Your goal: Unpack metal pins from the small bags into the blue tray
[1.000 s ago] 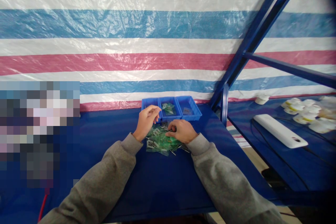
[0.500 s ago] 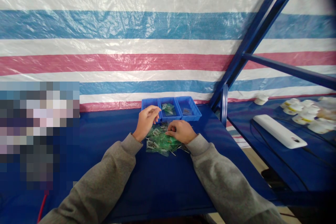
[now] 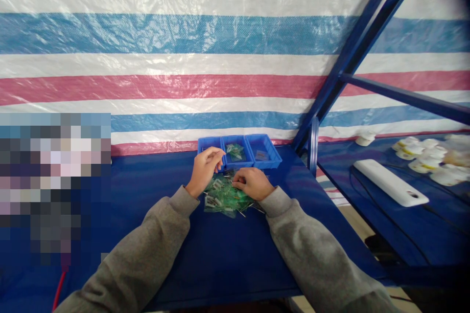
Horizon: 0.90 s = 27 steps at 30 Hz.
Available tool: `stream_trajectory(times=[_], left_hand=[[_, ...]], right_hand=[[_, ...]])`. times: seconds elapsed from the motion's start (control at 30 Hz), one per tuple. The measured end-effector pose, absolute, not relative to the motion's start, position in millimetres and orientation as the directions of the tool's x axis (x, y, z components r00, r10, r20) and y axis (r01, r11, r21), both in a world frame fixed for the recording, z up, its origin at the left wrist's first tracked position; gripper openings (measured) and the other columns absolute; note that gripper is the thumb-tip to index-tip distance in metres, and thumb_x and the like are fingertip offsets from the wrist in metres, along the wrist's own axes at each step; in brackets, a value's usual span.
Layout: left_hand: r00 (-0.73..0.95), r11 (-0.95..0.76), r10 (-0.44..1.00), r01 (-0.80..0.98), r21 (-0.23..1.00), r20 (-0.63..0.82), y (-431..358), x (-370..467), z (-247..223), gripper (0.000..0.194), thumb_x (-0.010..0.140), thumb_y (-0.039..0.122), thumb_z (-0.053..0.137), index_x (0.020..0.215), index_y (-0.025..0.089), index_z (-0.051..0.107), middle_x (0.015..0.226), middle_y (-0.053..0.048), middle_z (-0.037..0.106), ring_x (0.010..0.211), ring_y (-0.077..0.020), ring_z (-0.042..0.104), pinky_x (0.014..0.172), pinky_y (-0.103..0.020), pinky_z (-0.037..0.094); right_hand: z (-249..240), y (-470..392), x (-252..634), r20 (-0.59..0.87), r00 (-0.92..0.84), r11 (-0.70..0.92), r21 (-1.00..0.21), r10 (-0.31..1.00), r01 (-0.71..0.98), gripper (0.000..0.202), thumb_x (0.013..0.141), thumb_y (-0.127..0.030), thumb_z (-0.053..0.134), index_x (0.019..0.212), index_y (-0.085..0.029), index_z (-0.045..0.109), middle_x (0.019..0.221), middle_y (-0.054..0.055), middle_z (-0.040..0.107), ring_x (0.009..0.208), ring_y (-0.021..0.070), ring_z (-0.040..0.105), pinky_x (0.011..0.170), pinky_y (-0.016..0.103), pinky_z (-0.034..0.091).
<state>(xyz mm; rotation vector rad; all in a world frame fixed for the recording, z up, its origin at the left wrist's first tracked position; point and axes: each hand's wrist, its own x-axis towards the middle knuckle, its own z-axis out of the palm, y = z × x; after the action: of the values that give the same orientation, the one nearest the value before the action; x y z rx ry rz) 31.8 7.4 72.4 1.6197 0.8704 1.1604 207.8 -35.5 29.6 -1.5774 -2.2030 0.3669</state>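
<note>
A loose pile of small clear-green plastic packets, with thin metal pieces poking out, lies on the blue table. My right hand rests at the pile's right side, fingers curled down and pinched; whatever is between the fingertips is hidden. Over the pile's left edge, my left hand is raised with thumb and fingers drawn together, and I cannot make out anything in it. Just behind are joined blue bins: the middle bin holds green packets, the right bin a small clear packet, and my left hand partly covers the left bin.
A blue metal frame post rises right of the bins. On the right-hand table stand a long white device, black cables and several white round parts. A striped plastic sheet hangs behind. A blurred-out area covers the left.
Almost nothing differs. My right hand has shifted very slightly left at the pile; my left hand has stayed in place.
</note>
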Motion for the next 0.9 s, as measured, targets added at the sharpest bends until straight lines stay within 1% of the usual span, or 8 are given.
stream_trajectory(times=[0.2, 0.63, 0.9], left_hand=[[0.300, -0.319, 0.907, 0.037, 0.947, 0.294, 7.9, 31.5, 71.8, 0.025, 0.082, 0.038, 0.058, 0.085, 0.013, 0.063, 0.061, 0.001, 0.054, 0.050, -0.0080, 0.051, 0.044, -0.017, 0.039], [0.305, -0.316, 0.906, 0.024, 0.949, 0.294, 7.3, 31.3, 72.3, 0.027, 0.081, 0.040, 0.058, 0.085, 0.013, 0.063, 0.061, 0.000, 0.055, 0.050, -0.0081, 0.051, 0.044, -0.017, 0.038], [0.304, -0.320, 0.906, 0.034, 0.947, 0.295, 6.5, 31.5, 73.5, 0.026, 0.082, 0.038, 0.058, 0.085, 0.013, 0.063, 0.061, 0.000, 0.054, 0.050, -0.0078, 0.051, 0.044, -0.017, 0.039]], right_hand=[[28.7, -34.3, 208.3, 0.158, -0.295, 0.334, -0.433, 0.942, 0.837, 0.006, 0.078, -0.026, 0.065, 0.076, -0.021, 0.068, 0.072, 0.000, 0.063, 0.067, 0.0117, 0.054, 0.062, 0.023, 0.034], [33.1, -36.8, 205.3, 0.138, -0.279, 0.312, -0.402, 0.950, 0.861, 0.017, 0.076, -0.039, 0.067, 0.077, -0.022, 0.070, 0.071, -0.001, 0.064, 0.066, 0.0124, 0.056, 0.059, 0.024, 0.034], [35.1, -37.9, 203.2, 0.129, -0.280, 0.308, -0.388, 0.951, 0.869, 0.014, 0.076, -0.036, 0.067, 0.077, -0.022, 0.070, 0.073, 0.000, 0.065, 0.067, 0.0128, 0.055, 0.059, 0.023, 0.033]])
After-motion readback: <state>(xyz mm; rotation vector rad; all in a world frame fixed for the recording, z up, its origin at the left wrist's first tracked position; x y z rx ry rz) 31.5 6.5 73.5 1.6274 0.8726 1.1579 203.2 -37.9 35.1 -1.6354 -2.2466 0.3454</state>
